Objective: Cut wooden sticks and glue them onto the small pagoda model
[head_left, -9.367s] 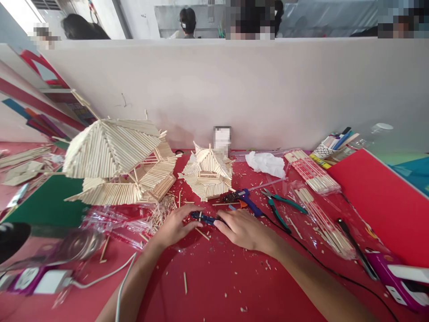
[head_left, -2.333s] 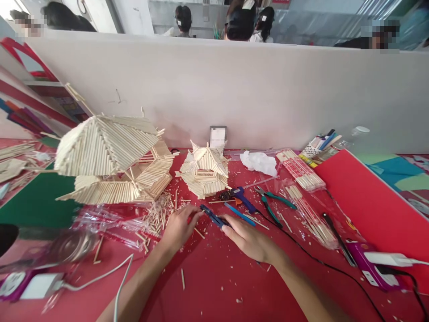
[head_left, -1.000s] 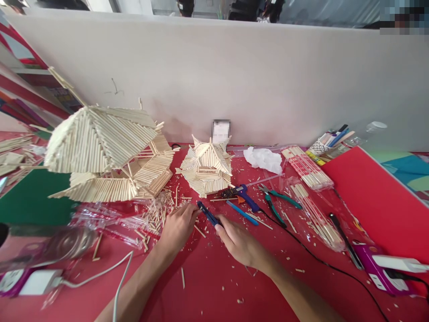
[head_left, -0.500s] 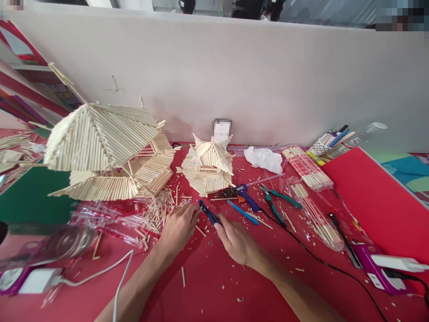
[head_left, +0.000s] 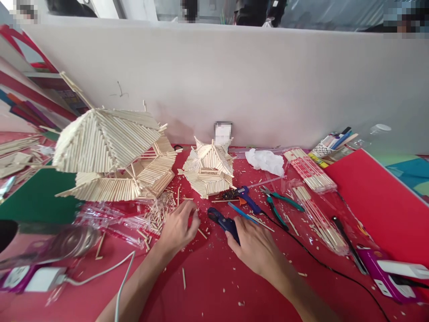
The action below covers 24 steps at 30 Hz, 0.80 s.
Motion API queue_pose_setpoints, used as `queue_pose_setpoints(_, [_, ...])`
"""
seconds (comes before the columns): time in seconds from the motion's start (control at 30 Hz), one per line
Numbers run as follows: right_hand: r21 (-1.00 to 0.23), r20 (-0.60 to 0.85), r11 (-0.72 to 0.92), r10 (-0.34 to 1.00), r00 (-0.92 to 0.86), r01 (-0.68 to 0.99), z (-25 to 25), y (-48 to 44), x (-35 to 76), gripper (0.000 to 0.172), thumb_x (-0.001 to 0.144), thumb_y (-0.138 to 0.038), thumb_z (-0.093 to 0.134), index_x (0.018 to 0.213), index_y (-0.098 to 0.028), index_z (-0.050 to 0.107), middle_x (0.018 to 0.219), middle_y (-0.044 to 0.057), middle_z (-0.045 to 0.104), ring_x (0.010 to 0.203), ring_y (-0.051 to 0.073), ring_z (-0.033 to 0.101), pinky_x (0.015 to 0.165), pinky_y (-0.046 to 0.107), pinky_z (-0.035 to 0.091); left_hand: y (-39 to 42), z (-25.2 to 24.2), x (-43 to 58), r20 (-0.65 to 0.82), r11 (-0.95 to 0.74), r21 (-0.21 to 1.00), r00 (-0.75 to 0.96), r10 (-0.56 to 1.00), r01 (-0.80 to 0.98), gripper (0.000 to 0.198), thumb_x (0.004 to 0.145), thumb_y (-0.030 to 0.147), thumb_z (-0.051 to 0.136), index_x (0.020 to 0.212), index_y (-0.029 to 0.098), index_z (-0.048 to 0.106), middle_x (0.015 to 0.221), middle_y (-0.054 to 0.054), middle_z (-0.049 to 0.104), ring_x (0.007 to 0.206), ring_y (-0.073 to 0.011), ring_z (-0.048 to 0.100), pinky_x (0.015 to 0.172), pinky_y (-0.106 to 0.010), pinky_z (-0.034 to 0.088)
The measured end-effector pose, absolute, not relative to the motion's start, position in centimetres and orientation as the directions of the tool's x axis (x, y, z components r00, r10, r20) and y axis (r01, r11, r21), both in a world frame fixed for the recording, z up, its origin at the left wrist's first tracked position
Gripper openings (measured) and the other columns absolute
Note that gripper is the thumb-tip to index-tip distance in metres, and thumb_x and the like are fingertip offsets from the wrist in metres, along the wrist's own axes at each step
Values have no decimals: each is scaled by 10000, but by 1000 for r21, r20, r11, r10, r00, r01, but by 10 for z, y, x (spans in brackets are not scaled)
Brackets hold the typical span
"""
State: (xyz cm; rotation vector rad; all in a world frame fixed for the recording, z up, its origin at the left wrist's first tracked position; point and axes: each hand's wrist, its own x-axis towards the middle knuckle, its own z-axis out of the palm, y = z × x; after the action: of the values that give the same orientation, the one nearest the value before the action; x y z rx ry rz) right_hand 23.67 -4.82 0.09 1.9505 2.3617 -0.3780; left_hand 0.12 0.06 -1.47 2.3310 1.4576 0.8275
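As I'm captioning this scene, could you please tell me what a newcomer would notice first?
Probably the large stick pavilion at left on the red table. Then the smaller stick model near the middle, with the right hand gripping a dark blue tool nearer the camera.

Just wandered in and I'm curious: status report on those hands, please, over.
Right hand gripping navy tool. Left hand curled, apart from tool, hold unclear. Stick scraps beside left hand, glue gun beyond tool.

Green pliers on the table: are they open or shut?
Open: the green pliers lie with their handles spread apart.
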Motion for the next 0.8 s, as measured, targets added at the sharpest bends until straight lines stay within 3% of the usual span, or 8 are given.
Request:
queue_pose_setpoints(0.1, [-58, -96, 177, 979, -182, 983, -11, -59, 234, 336, 972, -395, 557, 1157, -134, 661, 1133, 220, 723, 1029, 363, 679, 902, 502, 526, 1, -12, 1, 305, -476, 514, 367, 879, 714, 202, 929, 140, 366, 797, 226, 491, 721, -5, 584, 617, -160, 549, 613, -275, 415])
queue_pose_setpoints(0.2, [-33, -32, 183, 982, -184, 983, -22, -65, 229, 325, 917, -399, 621, 1125, -151, 654, 1126, 213, 706, 1030, 363, 638, 888, 512, 527, 3, -14, 2, 314, -513, 507, 406, 858, 692, 262, 992, 181, 378, 778, 220, 525, 726, -15, 601, 641, -161, 578, 628, -273, 438])
queue_pose_setpoints(0.43, [-126, -7, 178, 984, -180, 976, -23, -63, 225, 473, 933, -495, 648, 1218, -117, 634, 1208, 259, 666, 1102, 416, 610, 900, 572, 524, 5, -27, 3, 414, -607, 504, 445, 794, 614, 191, 1043, 225, 501, 1061, 200, 689, 1009, -75, 731, 920, -196, 723, 837, -309, 577])
queue_pose_setpoints(0.5, [-181, 42, 206, 978, -202, 961, -18, -61, 228, 498, 946, -540, 642, 1238, -137, 630, 1186, 243, 676, 1084, 406, 625, 906, 566, 526, 5, -27, 2, 423, -608, 532, 436, 794, 589, 224, 1035, 199, 498, 1117, 203, 707, 1053, -91, 729, 947, -196, 730, 838, -306, 593])
queue_pose_setpoints(0.6, [-364, 113, 334, 942, -315, 869, -5, -52, 232, 313, 1008, -429, 597, 1196, -183, 640, 1101, 166, 707, 1028, 333, 665, 893, 479, 544, 4, -24, 2, 424, -626, 594, 464, 778, 506, 286, 1033, 166, 469, 1160, 215, 720, 1035, -96, 739, 930, -190, 736, 805, -293, 604])
queue_pose_setpoints(0.7, [-589, 192, 440, 891, -412, 678, 8, -40, 230, 159, 1041, -269, 539, 1143, -213, 646, 1042, 96, 729, 981, 248, 693, 848, 367, 547, 3, -19, 4, 434, -632, 666, 484, 760, 397, 218, 1036, 203, 527, 1096, 224, 735, 940, -67, 761, 848, -175, 738, 767, -277, 601])
queue_pose_setpoints(0.8, [-697, 274, 487, 859, -432, 526, 15, -27, 224, 153, 1049, -231, 522, 1060, -227, 675, 967, 58, 740, 898, 199, 694, 802, 310, 532, 1, -13, 6, 465, -631, 720, 474, 748, 290, 149, 1026, 253, 595, 980, 220, 733, 861, -42, 766, 770, -157, 726, 730, -256, 589])
